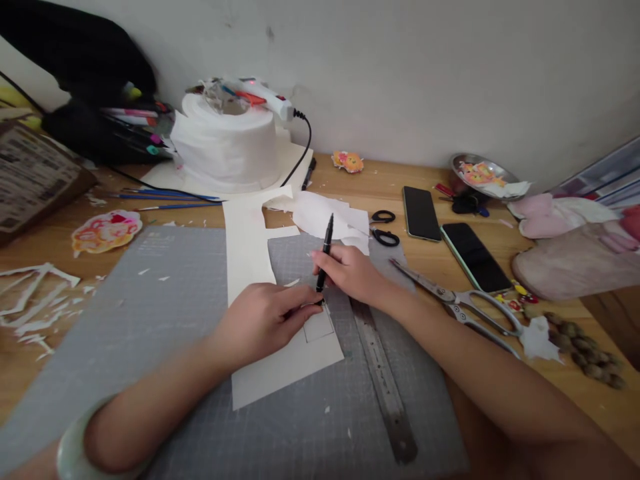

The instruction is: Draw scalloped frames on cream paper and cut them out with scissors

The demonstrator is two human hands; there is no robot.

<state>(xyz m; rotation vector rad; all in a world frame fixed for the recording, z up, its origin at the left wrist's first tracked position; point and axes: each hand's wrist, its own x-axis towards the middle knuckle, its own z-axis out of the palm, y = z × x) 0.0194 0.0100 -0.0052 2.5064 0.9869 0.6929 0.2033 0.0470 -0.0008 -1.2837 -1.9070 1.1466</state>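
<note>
A black pen (327, 243) stands nearly upright in my right hand (353, 272), its fingers closed around the barrel. My left hand (267, 320) pinches thumb and forefinger together at the pen's lower end. A small dark bit shows at those fingertips; what it is I cannot make out. Under my left hand lies a cut sheet of white paper (280, 380) with a thin rectangle outlined near its right edge. The sheet rests on a grey cutting mat (165, 320). A steel ruler (383, 380) lies on the mat beneath my right wrist.
Large metal scissors (457, 299) lie right of my right forearm, near two phones (421, 212). Black-handled scissors (385, 238) lie partly under paper scraps (325, 215). Behind stand a white roll (227, 150) with a corded glue gun (270, 100) on top and a metal bowl (455, 177).
</note>
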